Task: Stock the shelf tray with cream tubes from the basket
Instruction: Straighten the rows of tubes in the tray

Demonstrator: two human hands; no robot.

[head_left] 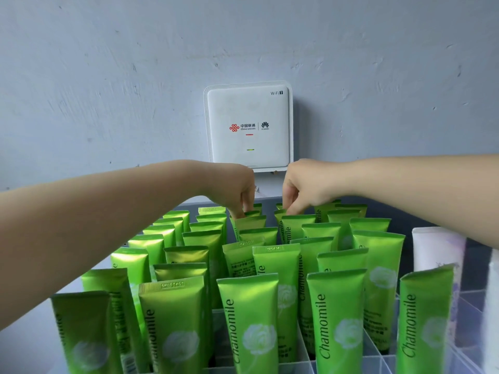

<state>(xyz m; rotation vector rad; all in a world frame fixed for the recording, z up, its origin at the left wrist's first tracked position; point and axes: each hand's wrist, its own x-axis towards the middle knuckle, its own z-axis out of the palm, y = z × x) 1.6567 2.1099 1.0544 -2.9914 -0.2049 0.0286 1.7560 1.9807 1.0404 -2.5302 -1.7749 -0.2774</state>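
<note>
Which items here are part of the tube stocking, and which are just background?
Job:
- green Chamomile tubes, standing in rows
- clear divided tray
- left hand and right hand, fingers down among the back-row tubes

Background:
- white wifi router on the wall
- white tube at right

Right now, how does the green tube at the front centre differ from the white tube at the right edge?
The front centre green tube is glossy green and reads "Chamomile" beside a pale flower; the white tube is white with faint purple marks that I cannot read. The green tube is one of many alike; only one white tube shows clearly. Both stand upright, crimped end up, in the clear divided tray.
</note>
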